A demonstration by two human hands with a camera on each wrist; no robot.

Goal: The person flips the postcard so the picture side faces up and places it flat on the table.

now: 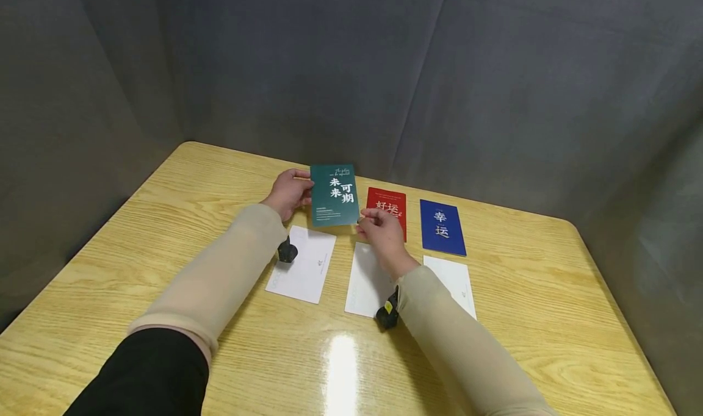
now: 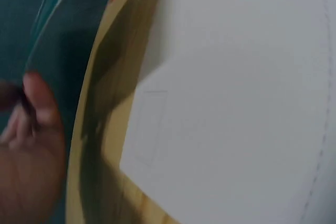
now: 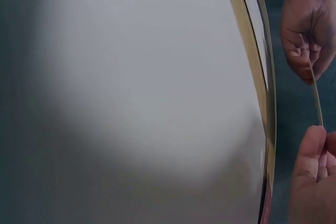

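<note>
Wooden table (image 1: 263, 355), green white-lettered card (image 1: 334, 196)

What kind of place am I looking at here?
Probably a makeshift filming spot, though the wider room is hidden: grey cloth hangs behind a wood-grain table, and a small black device sits at each wrist.

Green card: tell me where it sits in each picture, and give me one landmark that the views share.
Head: the green card is just left of centre, its printed face showing, between the left hand and right hand.
Left wrist: a slanted teal sliver, upper left.
Right wrist: a thin edge at the right, running between both hands.
Shared landmark: the left hand, at the left edge in left wrist, upper right in right wrist.
</note>
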